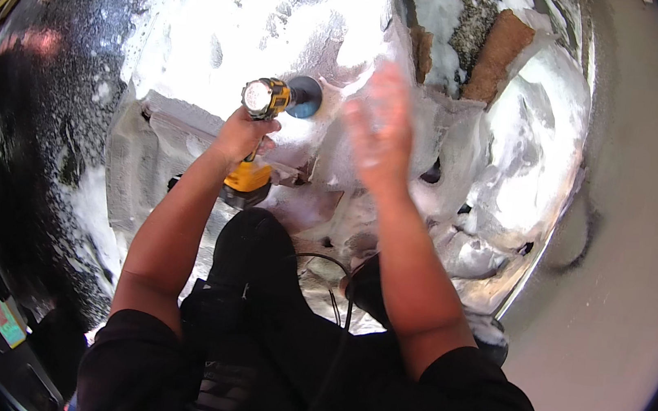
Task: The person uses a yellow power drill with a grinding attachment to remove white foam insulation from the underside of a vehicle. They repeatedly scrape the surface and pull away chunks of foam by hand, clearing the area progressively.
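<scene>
My left hand (pixel 247 137) grips the handle of a yellow and black cordless drill (pixel 265 99); its battery hangs below the wrist. A round brush or pad attachment (pixel 305 98), partly blue, sits on the drill's far end against a foam-covered, moulded grey carpet or liner (pixel 335 151). Thick white foam (pixel 222 20) covers much of its upper part. My right hand (pixel 380 125), blurred, is over the carpet to the right of the drill, fingers spread, with nothing seen in it. Whether it touches the foam cannot be told.
Brown padding (pixel 498 57) shows at the upper right of the carpet. Wet, dark speckled ground (pixel 55 79) with foam lies left; a smooth grey surface (pixel 601 300) lies right. A black cable (pixel 347 306) hangs before my body. My knee (pixel 256 246) is near the battery.
</scene>
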Action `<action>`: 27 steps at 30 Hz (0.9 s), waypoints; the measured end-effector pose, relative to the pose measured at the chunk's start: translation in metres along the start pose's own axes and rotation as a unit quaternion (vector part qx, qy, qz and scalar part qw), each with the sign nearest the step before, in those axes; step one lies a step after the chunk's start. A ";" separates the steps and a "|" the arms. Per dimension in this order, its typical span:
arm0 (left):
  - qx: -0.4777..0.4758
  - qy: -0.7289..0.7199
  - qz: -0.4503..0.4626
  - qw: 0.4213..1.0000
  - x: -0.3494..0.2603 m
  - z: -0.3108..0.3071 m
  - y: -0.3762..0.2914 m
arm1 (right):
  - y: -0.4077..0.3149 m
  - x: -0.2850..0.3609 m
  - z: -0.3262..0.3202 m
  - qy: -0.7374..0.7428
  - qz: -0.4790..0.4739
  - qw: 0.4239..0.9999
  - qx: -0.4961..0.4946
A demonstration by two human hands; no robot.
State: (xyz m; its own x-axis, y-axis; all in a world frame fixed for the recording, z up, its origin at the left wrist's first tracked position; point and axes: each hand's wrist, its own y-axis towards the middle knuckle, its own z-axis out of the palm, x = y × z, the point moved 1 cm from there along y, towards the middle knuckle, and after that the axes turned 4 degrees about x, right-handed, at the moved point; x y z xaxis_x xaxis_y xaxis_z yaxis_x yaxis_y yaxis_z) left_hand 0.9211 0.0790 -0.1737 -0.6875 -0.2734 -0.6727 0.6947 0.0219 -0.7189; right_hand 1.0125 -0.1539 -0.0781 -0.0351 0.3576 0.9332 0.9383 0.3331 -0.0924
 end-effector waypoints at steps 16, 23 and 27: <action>0.012 0.285 0.015 0.958 -0.031 0.108 0.086 | 0.056 -0.219 -0.126 -0.458 0.122 0.881 0.003; -0.117 0.392 0.100 0.907 -0.067 0.160 0.136 | 0.026 -0.239 -0.155 -0.526 -0.007 0.848 -0.056; -0.175 0.425 0.120 0.880 -0.096 0.197 0.174 | 0.025 -0.262 -0.162 -0.529 -0.003 0.847 -0.050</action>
State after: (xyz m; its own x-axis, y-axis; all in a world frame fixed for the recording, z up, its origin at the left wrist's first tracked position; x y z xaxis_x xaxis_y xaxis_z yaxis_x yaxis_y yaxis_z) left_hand 1.1497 -0.0805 -0.2003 -0.5435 0.5937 -0.5935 0.8357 0.3165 -0.4487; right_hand 1.1005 -0.3806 -0.2683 -0.2798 0.9554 0.0940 0.9594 0.2819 -0.0089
